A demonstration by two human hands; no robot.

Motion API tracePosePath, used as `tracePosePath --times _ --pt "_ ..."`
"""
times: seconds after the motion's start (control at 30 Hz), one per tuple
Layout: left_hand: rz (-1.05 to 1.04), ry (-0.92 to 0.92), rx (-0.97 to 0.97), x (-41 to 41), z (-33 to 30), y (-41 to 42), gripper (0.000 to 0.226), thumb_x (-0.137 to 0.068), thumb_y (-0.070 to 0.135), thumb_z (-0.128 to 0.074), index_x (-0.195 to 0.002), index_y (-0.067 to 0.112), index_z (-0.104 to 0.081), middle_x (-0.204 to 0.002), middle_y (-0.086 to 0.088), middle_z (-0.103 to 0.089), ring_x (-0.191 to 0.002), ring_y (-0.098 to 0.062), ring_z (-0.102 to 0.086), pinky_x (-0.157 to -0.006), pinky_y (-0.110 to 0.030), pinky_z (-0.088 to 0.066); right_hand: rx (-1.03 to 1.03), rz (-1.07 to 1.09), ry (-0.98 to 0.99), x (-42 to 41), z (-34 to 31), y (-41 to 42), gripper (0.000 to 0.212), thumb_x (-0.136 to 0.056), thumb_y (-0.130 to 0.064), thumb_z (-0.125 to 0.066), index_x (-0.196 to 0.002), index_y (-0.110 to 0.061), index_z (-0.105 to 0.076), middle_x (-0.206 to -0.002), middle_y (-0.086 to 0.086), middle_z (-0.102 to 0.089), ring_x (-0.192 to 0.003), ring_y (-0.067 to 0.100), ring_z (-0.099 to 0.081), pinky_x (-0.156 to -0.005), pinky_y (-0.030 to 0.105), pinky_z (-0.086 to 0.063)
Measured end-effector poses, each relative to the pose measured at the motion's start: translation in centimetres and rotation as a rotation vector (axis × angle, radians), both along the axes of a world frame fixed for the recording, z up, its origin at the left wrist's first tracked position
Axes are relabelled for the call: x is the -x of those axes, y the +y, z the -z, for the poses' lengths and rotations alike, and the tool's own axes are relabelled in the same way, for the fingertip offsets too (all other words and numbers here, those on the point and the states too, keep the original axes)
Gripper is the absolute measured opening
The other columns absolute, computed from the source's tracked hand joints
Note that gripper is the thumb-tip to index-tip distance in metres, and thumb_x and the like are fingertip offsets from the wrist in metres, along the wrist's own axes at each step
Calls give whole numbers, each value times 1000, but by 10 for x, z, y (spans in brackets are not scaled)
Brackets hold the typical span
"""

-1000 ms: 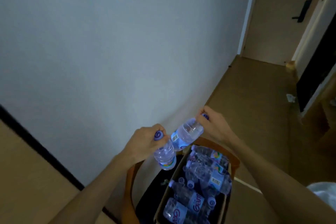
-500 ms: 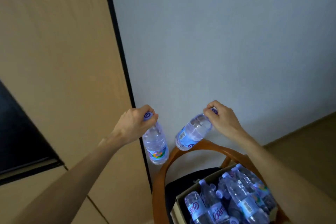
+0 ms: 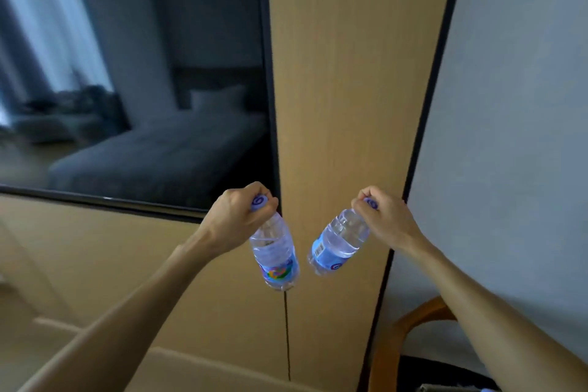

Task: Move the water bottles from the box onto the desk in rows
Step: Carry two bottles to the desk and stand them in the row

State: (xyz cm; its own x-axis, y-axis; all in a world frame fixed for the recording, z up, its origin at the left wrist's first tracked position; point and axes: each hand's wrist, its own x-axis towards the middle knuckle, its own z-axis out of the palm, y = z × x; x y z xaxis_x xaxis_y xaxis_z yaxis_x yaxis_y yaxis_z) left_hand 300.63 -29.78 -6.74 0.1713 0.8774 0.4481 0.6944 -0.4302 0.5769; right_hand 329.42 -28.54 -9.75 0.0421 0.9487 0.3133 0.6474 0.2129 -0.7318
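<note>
Mid-carry: left hand (image 3: 237, 216) and right hand (image 3: 386, 219) each pinch a bottle (image 3: 276, 256) (image 3: 339, 243) by its cap, neither set down; desk rows not visible.

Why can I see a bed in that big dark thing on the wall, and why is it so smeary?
Head view: the dark screen acts like a mirror, reflecting a bed and curtains; its left side is smeared, likely motion blur. The left hand and right hand, each holding a bottle, look sharper. The wide lens tilts the wooden panel.
</note>
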Motion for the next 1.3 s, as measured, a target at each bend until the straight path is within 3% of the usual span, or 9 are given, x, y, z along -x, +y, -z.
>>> tracePosePath --times 0.17,0.3,0.5,0.6,0.77,1.07,1.2,1.3 --pt "-171 22 -14 109 -10 -32 21 -85 47 -54 -76 28 -56 -70 18 -63 -64 -5 -60 -52 -17 -45 -57 -147 -53 116 -13 20 11 -84 -36 -55 -75 -30 -52 -64 -13 -62 -61 6 -55 -59 28 -44" --pt "-347 71 -78 194 -18 -59 20 -90 37 -58 -75 23 -56 -61 15 -59 -64 -5 -57 -52 -12 -37 -80 -289 -75 216 -26 22 13 -84 -41 -52 -77 -31 -51 -68 -15 -61 -65 4 -57 -57 28 -45" --pt "-505 130 -93 312 -34 -97 23 -92 37 -54 -78 20 -60 -63 9 -59 -60 -8 -57 -51 -21 -40 -107 -437 -83 360 -51 20 11 -84 -37 -53 -78 -27 -56 -72 -8 -65 -76 19 -62 -74 41 -53" --pt "-592 131 -109 366 -41 -115 22 -92 37 -54 -79 20 -61 -65 5 -61 -59 -8 -56 -50 -18 -40 -130 -489 -98 428 -62 20 12 -85 -35 -53 -80 -24 -57 -75 -5 -66 -79 25 -61 -78 41 -52" --pt "-732 108 -90 451 -51 -141 21 -95 34 -52 -94 17 -65 -81 2 -66 -68 -5 -60 -55 -17 -43 -202 -607 -119 530 -77 24 14 -87 -35 -52 -82 -23 -56 -75 -4 -65 -80 27 -59 -76 38 -49" --pt "-981 157 -104 581 -71 -162 22 -98 28 -52 -102 9 -62 -85 1 -61 -62 -2 -53 -52 -10 -36 -296 -873 -103 705 -96 44 18 -91 -37 -49 -85 -23 -57 -77 -2 -65 -79 24 -60 -73 38 -49" --pt "-1087 167 -120 632 -75 -166 25 -98 27 -51 -106 6 -63 -90 -3 -63 -71 -15 -57 -56 -16 -39 -349 -986 -102 789 -95 58 18 -91 -40 -48 -88 -25 -58 -80 -1 -67 -78 23 -61 -72 36 -49" --pt "-1169 167 -110 669 -82 -163 27 -98 26 -52 -109 3 -63 -95 -7 -65 -81 -21 -60 -64 -23 -41 -375 -1062 -90 849 -98 70 19 -90 -43 -45 -90 -28 -56 -79 -6 -64 -71 15 -58 -61 25 -43"
